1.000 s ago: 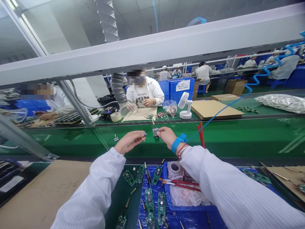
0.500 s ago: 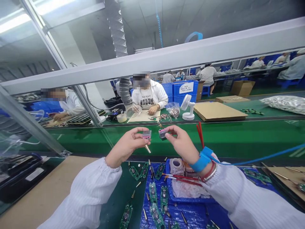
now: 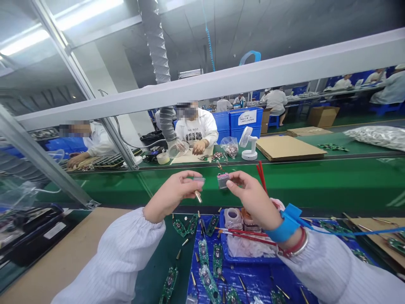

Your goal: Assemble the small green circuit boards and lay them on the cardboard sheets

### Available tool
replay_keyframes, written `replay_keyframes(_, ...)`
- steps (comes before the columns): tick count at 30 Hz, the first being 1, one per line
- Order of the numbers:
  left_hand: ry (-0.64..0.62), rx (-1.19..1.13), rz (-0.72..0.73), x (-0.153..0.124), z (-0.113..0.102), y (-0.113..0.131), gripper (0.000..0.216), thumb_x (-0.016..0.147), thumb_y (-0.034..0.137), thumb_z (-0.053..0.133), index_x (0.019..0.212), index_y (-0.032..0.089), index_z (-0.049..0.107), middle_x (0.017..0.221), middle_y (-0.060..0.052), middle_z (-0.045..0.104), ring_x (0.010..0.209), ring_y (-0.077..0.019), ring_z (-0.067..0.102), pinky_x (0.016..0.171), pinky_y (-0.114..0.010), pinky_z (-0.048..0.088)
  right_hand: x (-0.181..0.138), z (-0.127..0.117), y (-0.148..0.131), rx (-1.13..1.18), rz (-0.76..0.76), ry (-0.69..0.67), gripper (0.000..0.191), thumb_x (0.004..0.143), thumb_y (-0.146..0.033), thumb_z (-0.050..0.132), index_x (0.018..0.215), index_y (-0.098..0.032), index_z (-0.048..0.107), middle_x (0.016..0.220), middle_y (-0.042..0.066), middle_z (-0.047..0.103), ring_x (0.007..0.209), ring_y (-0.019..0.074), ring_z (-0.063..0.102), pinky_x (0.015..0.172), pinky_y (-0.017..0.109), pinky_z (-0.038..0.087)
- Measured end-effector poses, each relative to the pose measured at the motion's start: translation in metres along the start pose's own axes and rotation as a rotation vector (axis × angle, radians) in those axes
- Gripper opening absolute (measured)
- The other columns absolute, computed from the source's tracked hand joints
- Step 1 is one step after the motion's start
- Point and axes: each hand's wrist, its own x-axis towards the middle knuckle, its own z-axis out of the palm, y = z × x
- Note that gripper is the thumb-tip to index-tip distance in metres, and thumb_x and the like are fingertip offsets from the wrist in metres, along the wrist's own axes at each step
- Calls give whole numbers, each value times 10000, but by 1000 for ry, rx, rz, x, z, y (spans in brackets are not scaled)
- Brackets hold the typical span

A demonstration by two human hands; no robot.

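My left hand (image 3: pixel 171 191) is closed in a pinch on a small clear-and-grey rectangular block (image 3: pixel 199 180). A brass-coloured metal tube (image 3: pixel 198 196) sticks out below those fingers. A similar dark grey block (image 3: pixel 222 181) with a pink edge is pinched between the thumb and fingers of my right hand (image 3: pixel 253 198), a short gap away. Both are raised above the bench. Beneath them, several green circuit boards (image 3: pixel 217 259) with brass-tipped wires lie on a blue mat (image 3: pixel 234 280). A blue wrist strap (image 3: pixel 286 223) circles my right wrist.
A blue tray (image 3: pixel 249 264) below my right hand holds red-handled brushes (image 3: pixel 247 235), a tape roll and crumpled wrap. Cardboard (image 3: pixel 63 249) lies at left. Beyond runs a green conveyor (image 3: pixel 300 179), with a white fan (image 3: pixel 249 143) and a co-worker (image 3: pixel 198 126) across it. A metal beam (image 3: pixel 202 86) crosses overhead.
My right hand has moved slightly right and lower, and its block has turned to show a broader face. The left block has tilted flatter. The gap between the blocks has widened.
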Motion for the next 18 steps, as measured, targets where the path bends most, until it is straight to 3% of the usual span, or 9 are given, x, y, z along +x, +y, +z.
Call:
replay_keyframes(4, 96, -94, -143, 45, -16, -8, 164, 778, 224, 703, 835, 83, 640, 637, -34, 617, 546, -85, 568, 489, -155, 470, 14, 2, 4, 246, 268, 17, 164, 679, -305, 663, 661, -160, 587, 649, -15, 545, 616, 115, 453, 602, 272, 345)
replay_keyframes(10, 260, -221, -223, 101, -45, -20, 208, 907, 312, 527, 923, 113, 588, 820, -29, 615, 612, -109, 584, 510, -235, 504, 25, -7, 14, 365, 372, 78, 200, 635, -315, 677, 611, -165, 546, 565, -30, 479, 544, 98, 407, 538, 257, 326)
replay_keyframes(14, 281, -234, -244, 104, -57, -41, 198, 901, 300, 538, 965, 119, 585, 872, -41, 614, 667, -124, 595, 551, -256, 518, 20, -22, 15, 393, 375, 86, 209, 613, -337, 718, 633, -166, 599, 593, -14, 535, 568, 107, 442, 543, 254, 347)
replay_keyframes(18, 290, -159, -263, 81, -67, -70, 158, 884, 270, 567, 933, 121, 592, 849, -30, 611, 649, -116, 585, 546, -249, 512, 4, -42, 1, 397, 318, 16, 255, 612, -385, 744, 720, -161, 687, 744, 55, 657, 664, 165, 546, 569, 283, 399)
